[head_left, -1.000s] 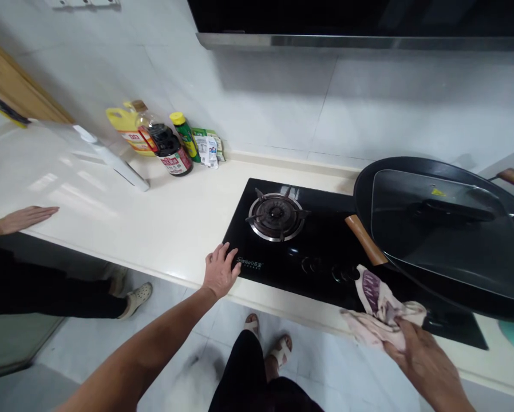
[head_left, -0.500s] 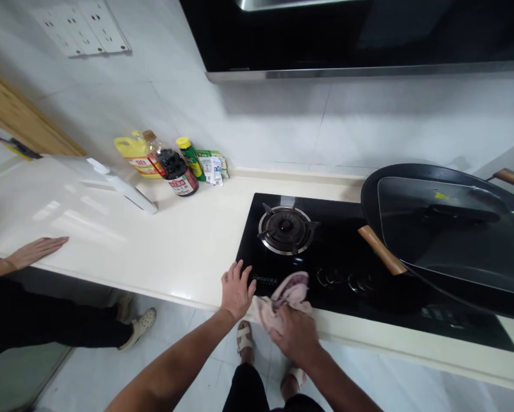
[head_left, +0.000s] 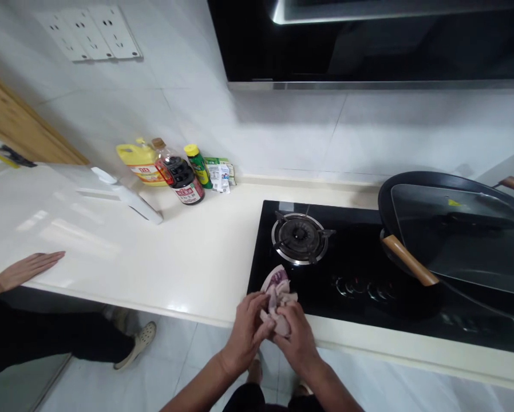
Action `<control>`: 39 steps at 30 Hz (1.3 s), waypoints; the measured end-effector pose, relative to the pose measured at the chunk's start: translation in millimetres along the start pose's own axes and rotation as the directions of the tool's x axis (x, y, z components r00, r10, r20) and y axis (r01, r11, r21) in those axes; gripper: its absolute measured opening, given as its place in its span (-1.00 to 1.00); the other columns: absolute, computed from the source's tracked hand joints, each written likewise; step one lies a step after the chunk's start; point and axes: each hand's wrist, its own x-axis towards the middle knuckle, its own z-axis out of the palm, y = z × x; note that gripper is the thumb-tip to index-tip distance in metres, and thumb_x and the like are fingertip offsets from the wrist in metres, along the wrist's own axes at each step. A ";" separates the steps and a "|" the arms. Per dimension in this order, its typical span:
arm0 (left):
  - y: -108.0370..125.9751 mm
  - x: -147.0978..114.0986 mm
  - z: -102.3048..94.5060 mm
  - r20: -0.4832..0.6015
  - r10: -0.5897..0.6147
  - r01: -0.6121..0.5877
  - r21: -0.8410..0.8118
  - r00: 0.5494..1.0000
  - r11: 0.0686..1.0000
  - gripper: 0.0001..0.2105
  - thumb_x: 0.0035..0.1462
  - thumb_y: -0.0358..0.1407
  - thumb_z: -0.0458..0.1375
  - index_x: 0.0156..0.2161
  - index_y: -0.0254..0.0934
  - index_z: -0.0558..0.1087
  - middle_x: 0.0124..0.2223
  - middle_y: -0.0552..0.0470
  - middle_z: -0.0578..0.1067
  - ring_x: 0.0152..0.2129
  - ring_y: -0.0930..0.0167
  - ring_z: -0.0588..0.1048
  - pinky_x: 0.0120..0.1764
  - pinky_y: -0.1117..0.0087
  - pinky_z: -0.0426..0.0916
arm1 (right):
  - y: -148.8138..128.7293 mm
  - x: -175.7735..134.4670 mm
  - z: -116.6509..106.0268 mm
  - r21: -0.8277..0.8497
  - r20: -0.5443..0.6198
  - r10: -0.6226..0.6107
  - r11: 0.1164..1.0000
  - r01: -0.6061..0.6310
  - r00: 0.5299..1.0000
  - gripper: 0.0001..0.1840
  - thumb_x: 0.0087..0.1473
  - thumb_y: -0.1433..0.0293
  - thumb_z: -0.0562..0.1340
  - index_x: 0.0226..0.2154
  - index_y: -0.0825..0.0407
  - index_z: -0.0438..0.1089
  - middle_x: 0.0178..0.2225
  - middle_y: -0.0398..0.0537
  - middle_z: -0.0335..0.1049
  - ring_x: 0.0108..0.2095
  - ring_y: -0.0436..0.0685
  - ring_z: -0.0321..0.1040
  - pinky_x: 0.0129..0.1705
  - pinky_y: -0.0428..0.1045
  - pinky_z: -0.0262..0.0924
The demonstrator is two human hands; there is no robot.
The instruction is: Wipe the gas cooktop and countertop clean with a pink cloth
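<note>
A bunched pink cloth [head_left: 278, 294] is between my two hands, above the front left corner of the black glass gas stove [head_left: 351, 257]. My left hand [head_left: 247, 326] grips its left side with bent fingers. From the other side my right hand [head_left: 295, 335] has its fingers closed on the same cloth. Part of the cloth, with a purple patch, sticks up past my fingers. Just beyond it sits the round burner [head_left: 300, 237] with its metal pan supports. The stove knobs [head_left: 362, 288] lie to the right of my hands.
A large black pan [head_left: 390, 197] with a glass lid and wooden handles covers the stove's right side. Bottles, including a dark sauce bottle [head_left: 186, 186], stand by the wall. Another person's hand [head_left: 29, 268] rests on the white counter [head_left: 188, 257]. A range hood [head_left: 368, 51] hangs above.
My left hand has left the counter edge by the stove and taken hold of the cloth. My right hand still holds the cloth, now gathered into a bunch. The view has shifted slightly.
</note>
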 end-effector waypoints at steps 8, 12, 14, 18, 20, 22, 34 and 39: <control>-0.6 16.1 0.0 0.164 0.016 -0.026 0.059 0.986 0.998 -0.78 0.36 -0.11 0.11 -0.09 -0.12 0.55 -0.10 -0.10 0.56 -0.14 0.25 0.55 -0.03 0.09 0.52 | 15.5 -10.7 -47.2 -0.417 0.153 0.163 0.905 -0.086 0.975 -0.49 -0.10 0.44 0.36 -0.03 -0.16 0.45 0.08 0.01 0.37 0.02 0.36 0.32 0.02 0.29 0.31; -5.2 18.8 8.5 0.034 0.023 -0.026 0.098 0.999 0.995 -0.75 0.28 -0.12 0.20 0.01 -0.11 0.53 0.09 -0.20 0.49 0.05 0.16 0.51 0.08 -0.02 0.49 | 34.3 -32.3 -73.8 -0.287 0.104 0.257 0.933 -0.219 0.961 -0.72 0.06 0.20 0.35 -0.12 -0.22 0.49 0.13 -0.01 0.29 0.08 0.30 0.33 0.03 0.19 0.38; -1.7 21.5 24.6 0.022 0.077 -0.079 0.115 0.997 0.990 -0.55 0.17 -0.05 0.30 0.14 -0.11 0.47 0.23 -0.27 0.40 0.20 0.04 0.40 0.16 -0.14 0.42 | 42.6 -35.4 -87.0 -0.196 -0.033 0.271 0.942 -0.272 0.962 -0.76 0.17 0.08 0.28 -0.17 -0.19 0.49 0.11 0.00 0.28 0.10 0.26 0.34 0.07 0.16 0.37; 15.4 33.0 81.0 0.329 0.158 -0.211 0.133 0.931 0.968 -0.01 -0.26 0.18 0.49 0.30 -0.10 0.36 0.43 -0.40 0.18 0.37 -0.29 0.11 0.24 -0.43 0.16 | 69.6 -21.2 -100.5 -0.106 -0.286 0.260 0.948 -0.300 0.922 -0.65 0.30 0.03 0.14 -0.28 -0.09 0.45 -0.02 0.05 0.37 0.01 0.23 0.38 0.02 0.13 0.34; 24.3 40.6 106.4 0.426 0.124 -0.217 0.175 0.896 0.960 -0.08 -0.19 0.15 0.46 0.31 -0.02 0.36 0.51 -0.33 0.02 0.42 -0.33 -0.03 0.26 -0.50 0.04 | 91.7 -12.3 -98.8 -0.135 -0.375 0.209 0.952 -0.276 0.903 -0.61 0.32 0.02 0.12 -0.29 -0.06 0.43 -0.07 0.06 0.41 -0.05 0.23 0.39 0.00 0.14 0.31; 29.8 46.8 118.5 0.450 0.111 -0.234 0.227 0.886 0.945 -0.25 -0.01 0.09 0.36 0.30 0.04 0.36 0.55 -0.22 -0.08 0.44 -0.28 -0.09 0.26 -0.50 -0.01 | 116.6 -7.0 -92.5 -0.239 -0.444 0.087 0.948 -0.212 0.892 -0.57 0.32 -0.01 0.11 -0.29 -0.04 0.43 -0.12 0.07 0.45 -0.07 0.26 0.39 0.01 0.17 0.27; -51.3 24.9 -10.3 0.213 -0.004 -0.110 0.522 0.977 0.846 -0.32 0.14 0.11 0.20 0.34 0.01 0.35 0.47 -0.06 0.24 0.38 -0.02 0.19 0.34 -0.14 -0.01 | 153.8 -7.8 -71.9 -0.705 -0.335 -0.170 0.698 -0.127 0.927 -0.57 0.38 0.12 -0.01 -0.16 0.01 0.46 -0.05 0.12 0.46 -0.08 0.32 0.32 -0.12 0.17 0.12; -103.1 28.4 -80.6 -0.078 -0.208 0.205 0.674 0.975 0.710 -0.47 0.20 -0.03 0.18 0.26 -0.06 0.44 0.38 -0.11 0.37 0.30 0.07 0.32 0.29 -0.07 0.14 | 154.0 -7.2 -70.8 -0.714 -0.331 -0.168 0.689 -0.129 0.929 -0.60 0.38 0.14 0.00 -0.16 0.01 0.44 -0.04 0.12 0.45 -0.08 0.32 0.31 -0.12 0.16 0.12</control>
